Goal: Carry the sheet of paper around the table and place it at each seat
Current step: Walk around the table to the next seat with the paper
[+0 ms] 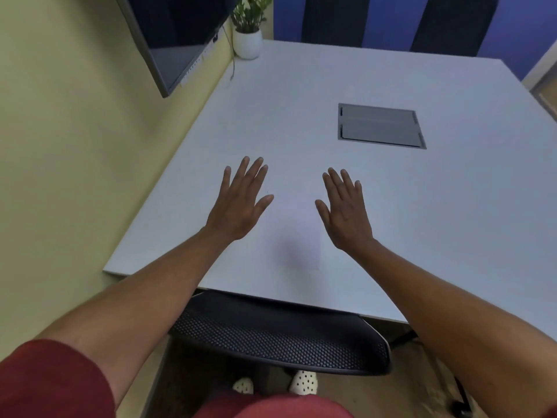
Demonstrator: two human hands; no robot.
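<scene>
Both my hands are out flat over the table (pixel 452 206), fingers straight and spread, holding nothing. Left hand (pixel 239 203) and right hand (pixel 346 212) sit either side of the sheet of paper (pixel 297 233)

Sheet is white on a near-white top, so it's hard to pick out. I can just make out a faint right edge and lower corner, so it lies flat at the near seat, just above the mesh chair (pixel 280 336) tucked under the table edge. Can't tell if my palms touch the table or hover

Handling guess: one sheet, very light, floppy, and lying flush, so nothing to grab from above. Best bet is to slide it toward the near edge until a corner overhangs, then pinch that, or lift a corner with a fingertip. Two hands on opposite edges should keep it from sagging while walking. Creases easily, so a light pinch

Count: 1 sheet visible, 2 hands, 1 chair near me, 2 dark chair backs (pixel 334 19) on the far side, 1 cable hatch (pixel 381 126) in the tabletop, 1 potted plant (pixel 247 40) in the far left corner, 1 wall screen (pixel 177 34)
</scene>
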